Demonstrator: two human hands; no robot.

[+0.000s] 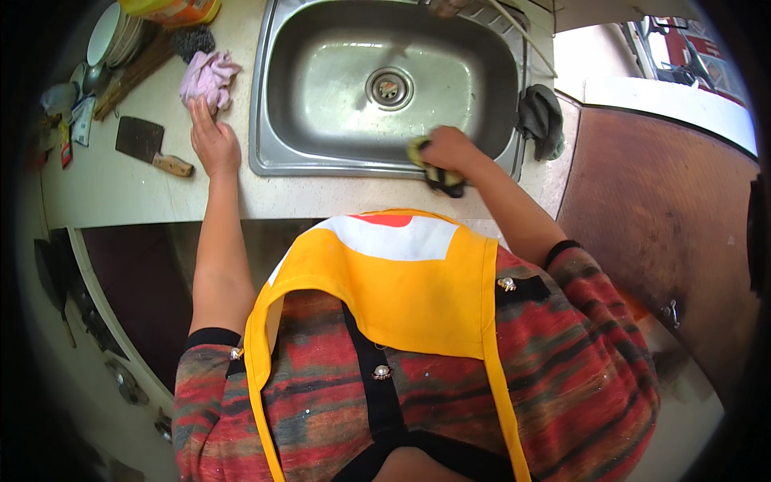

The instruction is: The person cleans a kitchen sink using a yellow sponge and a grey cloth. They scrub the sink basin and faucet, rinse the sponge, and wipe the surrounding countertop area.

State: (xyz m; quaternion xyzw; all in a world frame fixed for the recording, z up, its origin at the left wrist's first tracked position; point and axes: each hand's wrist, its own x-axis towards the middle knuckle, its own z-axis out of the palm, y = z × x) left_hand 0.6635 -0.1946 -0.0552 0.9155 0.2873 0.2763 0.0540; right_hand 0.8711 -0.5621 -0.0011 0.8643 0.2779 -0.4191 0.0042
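Note:
My left hand [215, 143] lies on the countertop to the left of the sink, fingers extended. Its fingertips touch the lower edge of a crumpled pink cloth [208, 77]; I see no grasp around it. My right hand [449, 149] is slightly blurred and grips a yellow-green and black cloth [444, 176] at the front rim of the stainless steel sink [337, 167]. Part of that cloth hangs over the rim onto the counter edge. Wet patches shine on the basin floor around the drain strainer [389, 89], which holds some scraps.
A cleaver [141, 138] with a wooden handle lies left of my left hand. Behind it are a straw brush [129, 72], a dark scouring pad [194, 42], stacked bowls [103, 33] and a yellow container [171, 11]. A dark grey cloth [540, 120] drapes by the sink's right rim.

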